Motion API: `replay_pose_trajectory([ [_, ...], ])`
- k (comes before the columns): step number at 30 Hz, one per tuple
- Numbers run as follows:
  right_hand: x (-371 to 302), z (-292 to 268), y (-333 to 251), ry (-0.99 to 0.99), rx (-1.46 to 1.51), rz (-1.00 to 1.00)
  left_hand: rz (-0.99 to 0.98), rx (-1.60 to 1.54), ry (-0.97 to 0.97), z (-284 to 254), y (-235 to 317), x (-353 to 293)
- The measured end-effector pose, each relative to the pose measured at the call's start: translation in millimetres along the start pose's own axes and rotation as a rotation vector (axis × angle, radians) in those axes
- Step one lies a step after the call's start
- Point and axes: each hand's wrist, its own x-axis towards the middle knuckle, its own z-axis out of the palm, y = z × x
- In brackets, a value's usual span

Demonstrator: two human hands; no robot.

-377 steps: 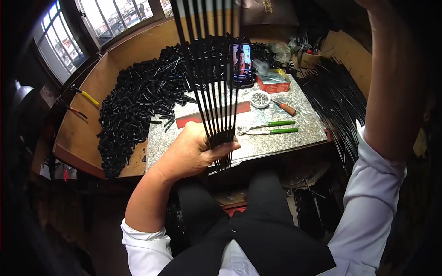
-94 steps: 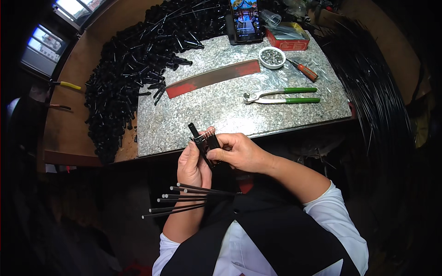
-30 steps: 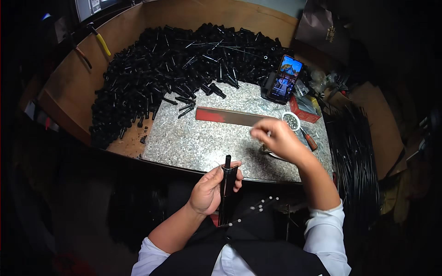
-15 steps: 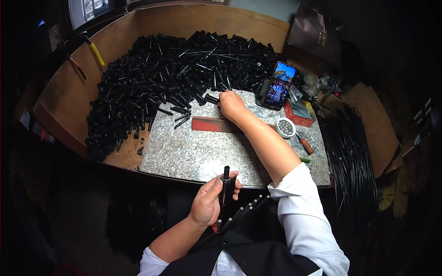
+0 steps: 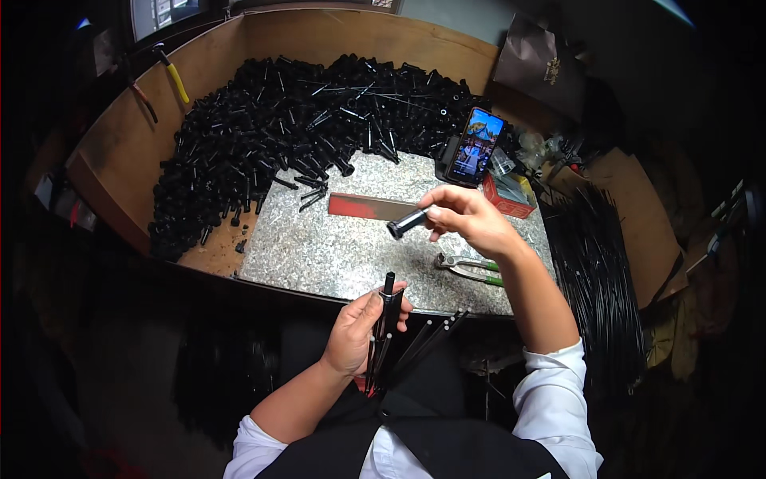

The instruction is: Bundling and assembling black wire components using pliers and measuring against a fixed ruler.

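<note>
My left hand (image 5: 363, 331) grips a bundle of thin black rods (image 5: 399, 343) below the table's front edge; one rod in the bundle has a black cap on its top end. My right hand (image 5: 471, 219) is raised over the granite slab (image 5: 335, 255) and pinches a short black tube (image 5: 408, 223) by one end, its open end pointing left. The tube is apart from the rods, above and to their right.
A big heap of black tubes (image 5: 271, 144) fills the wooden tray (image 5: 120, 152) behind the slab. A red flat bar (image 5: 371, 207), green-handled pliers (image 5: 471, 267), a lit phone (image 5: 476, 145), a red box (image 5: 511, 195) and long black rods (image 5: 598, 271) lie nearby.
My right hand reached back to the heap of tubes and has come forward holding a short black tube. My left hand has kept the rod bundle in the same place.
</note>
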Motion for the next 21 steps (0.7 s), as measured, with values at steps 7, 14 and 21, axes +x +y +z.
replay_pose_trajectory([
  [7,-35.2,4.1,-17.7,-0.032,-0.114,-0.032,-0.003,0.036,-0.015,5.1,-3.8,1.2],
  [14,-33.4,30.0,-27.2,-0.074,-0.282,-0.104,0.016,0.021,-0.039,3.6,-6.2,2.4],
  [21,-26.6,42.1,-23.6,-0.079,-0.145,-0.034,0.003,0.076,-0.027,0.9,-3.2,2.3],
])
